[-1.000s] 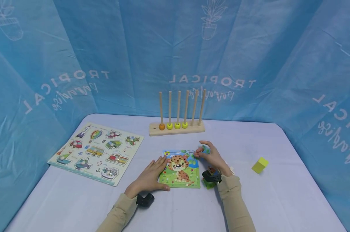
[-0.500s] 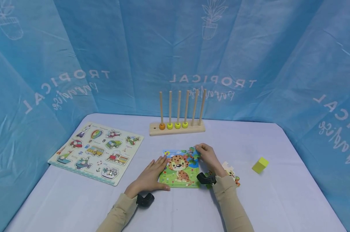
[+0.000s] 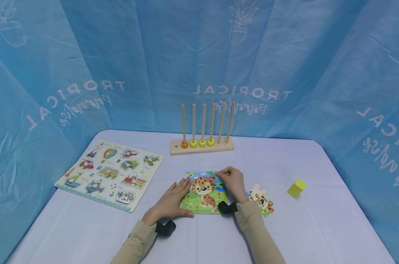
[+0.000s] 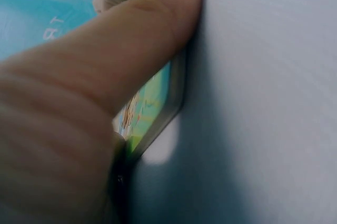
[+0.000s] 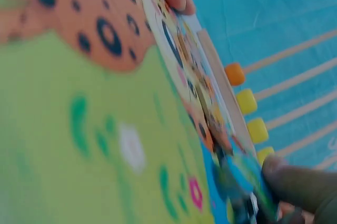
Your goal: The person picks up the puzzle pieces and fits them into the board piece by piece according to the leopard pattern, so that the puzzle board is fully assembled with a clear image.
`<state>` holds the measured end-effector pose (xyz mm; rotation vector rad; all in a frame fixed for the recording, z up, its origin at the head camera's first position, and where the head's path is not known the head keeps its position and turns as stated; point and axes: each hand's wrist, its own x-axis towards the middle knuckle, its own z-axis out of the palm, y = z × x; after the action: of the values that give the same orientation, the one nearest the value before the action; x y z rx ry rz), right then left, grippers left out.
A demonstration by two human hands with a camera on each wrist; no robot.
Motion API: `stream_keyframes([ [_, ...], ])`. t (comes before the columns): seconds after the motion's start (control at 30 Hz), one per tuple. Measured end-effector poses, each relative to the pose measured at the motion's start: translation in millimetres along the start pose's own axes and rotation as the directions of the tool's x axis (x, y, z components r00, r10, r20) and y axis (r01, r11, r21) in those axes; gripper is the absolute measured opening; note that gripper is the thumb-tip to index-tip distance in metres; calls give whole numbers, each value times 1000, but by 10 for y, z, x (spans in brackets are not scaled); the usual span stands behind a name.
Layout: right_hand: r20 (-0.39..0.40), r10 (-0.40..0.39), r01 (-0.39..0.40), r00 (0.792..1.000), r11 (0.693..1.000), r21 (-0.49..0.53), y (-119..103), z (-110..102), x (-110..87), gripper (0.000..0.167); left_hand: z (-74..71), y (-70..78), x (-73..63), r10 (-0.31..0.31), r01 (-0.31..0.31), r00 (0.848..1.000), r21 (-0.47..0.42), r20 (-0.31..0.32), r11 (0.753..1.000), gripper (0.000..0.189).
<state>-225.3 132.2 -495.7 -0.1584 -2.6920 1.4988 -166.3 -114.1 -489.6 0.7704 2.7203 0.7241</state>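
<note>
A leopard jigsaw puzzle [image 3: 194,206] lies in front of me on the table, its spotted animal on green grass under blue sky. My left hand [image 3: 170,201] rests along its left side with fingers spread, the thumb by the lower left corner. In the left wrist view that thumb [image 4: 142,29] lies over the board's edge. At the upper right corner, my right hand [image 3: 233,183] pinches a blue and green puzzle piece [image 5: 247,179] close over the board. The right wrist view shows the piece tilted under the thumb [image 5: 303,182], with other fingers mostly hidden.
Several loose jigsaw pieces [image 3: 261,200] lie right of the puzzle, partly behind the right wrist. A yellow-green block [image 3: 296,188] stands farther right. Behind is a wooden peg stand [image 3: 202,149] with beads; a vehicle peg puzzle [image 3: 115,190] lies at left.
My right hand has moved left with the puzzle piece, from beside the puzzle to over its upper right corner, uncovering the loose pieces. The left hand has stayed in place.
</note>
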Motion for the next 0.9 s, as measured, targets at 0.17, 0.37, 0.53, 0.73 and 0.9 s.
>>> stream_keyframes([
  [0.17, -53, -111, 109, 992, 993, -40, 1, 33, -27, 17, 8, -11, 2, 5, -5, 1000, 1, -2, 1000, 112],
  [0.37, -70, -146, 141, 987, 987, -74, 11, 46, -22, 18, 5, -2, -4, 7, -7, 1000, -5, -4, 1000, 111],
  [0.53, -68, -105, 97, 992, 990, -105, 6, 16, -20, 18, 16, 14, 15, 13, -13, 1000, -11, -5, 1000, 112],
  [0.73, -69, -77, 66, 995, 985, -157, -20, 26, -49, 17, 14, 5, 1, 11, -11, 1000, -14, -3, 1000, 112],
  [0.9, -76, -70, 47, 995, 963, -265, -68, 51, -59, 19, 5, 12, -3, 8, -8, 1000, -4, -15, 1000, 111],
])
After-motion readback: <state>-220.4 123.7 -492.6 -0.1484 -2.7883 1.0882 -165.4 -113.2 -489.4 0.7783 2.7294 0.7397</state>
